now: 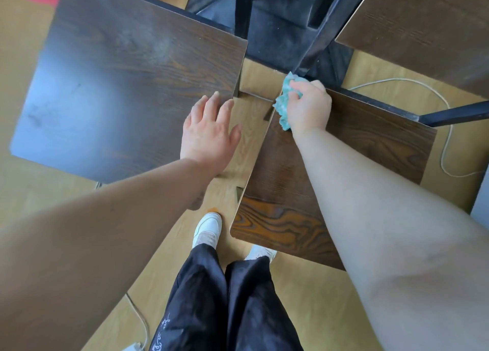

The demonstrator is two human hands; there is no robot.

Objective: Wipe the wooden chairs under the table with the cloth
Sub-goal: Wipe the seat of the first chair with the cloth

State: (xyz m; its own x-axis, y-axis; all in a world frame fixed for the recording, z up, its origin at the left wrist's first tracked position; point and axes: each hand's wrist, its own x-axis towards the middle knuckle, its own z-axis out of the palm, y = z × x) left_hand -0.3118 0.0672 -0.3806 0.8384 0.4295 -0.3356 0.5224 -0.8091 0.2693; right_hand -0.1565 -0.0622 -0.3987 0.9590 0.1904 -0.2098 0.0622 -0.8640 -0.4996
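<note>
Largely under right hand (309, 108), teal cloth (283, 106).

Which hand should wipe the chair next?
Probably the right. The right hand grips the teal cloth on the far corner of the nearer wooden seat. The left hand is open and holds nothing, over the edge of the other seat.
</note>
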